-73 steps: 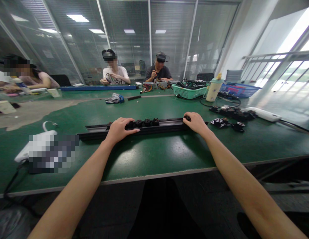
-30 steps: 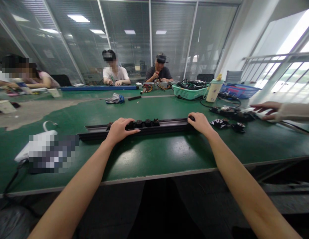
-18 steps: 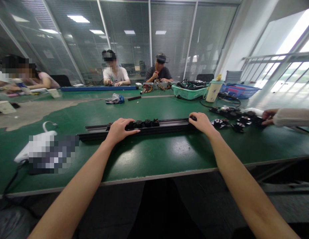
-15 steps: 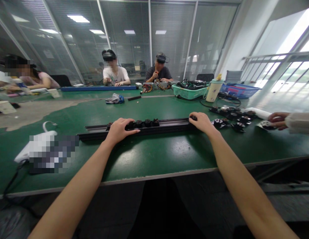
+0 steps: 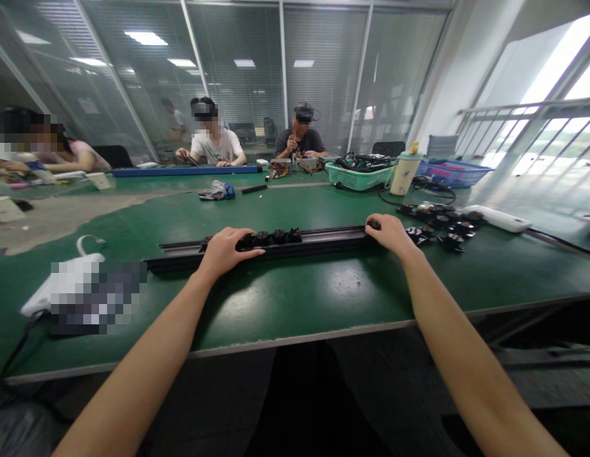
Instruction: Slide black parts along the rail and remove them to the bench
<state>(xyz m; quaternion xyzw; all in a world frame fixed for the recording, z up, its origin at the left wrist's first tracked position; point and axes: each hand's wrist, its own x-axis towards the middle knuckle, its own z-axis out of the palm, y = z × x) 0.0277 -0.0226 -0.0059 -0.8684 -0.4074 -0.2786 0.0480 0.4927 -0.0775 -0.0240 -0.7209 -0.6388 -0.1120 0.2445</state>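
A long black rail (image 5: 318,246) with a channel along its top lies across the green table in front of me. Several small black modules (image 5: 278,236) sit in the channel near its middle. My left hand (image 5: 227,249) grips the rail left of centre, thumb along the near side and fingers over the top. At the right end, my right hand (image 5: 389,233) pinches a small dark round-topped part (image 5: 373,225) at the channel. The hand hides part of that end.
Loose black modules (image 5: 438,222) lie right of the rail, beside a white power strip (image 5: 499,218). A green basket (image 5: 359,176), a cream bottle (image 5: 405,174) and a blue basket (image 5: 459,172) stand behind. At left lies a white device (image 5: 78,263). Co-workers sit across the table.
The other person's hand at the right, which held a module, has left the view. My right hand is slightly further right along the rail; my left hand keeps its grip.
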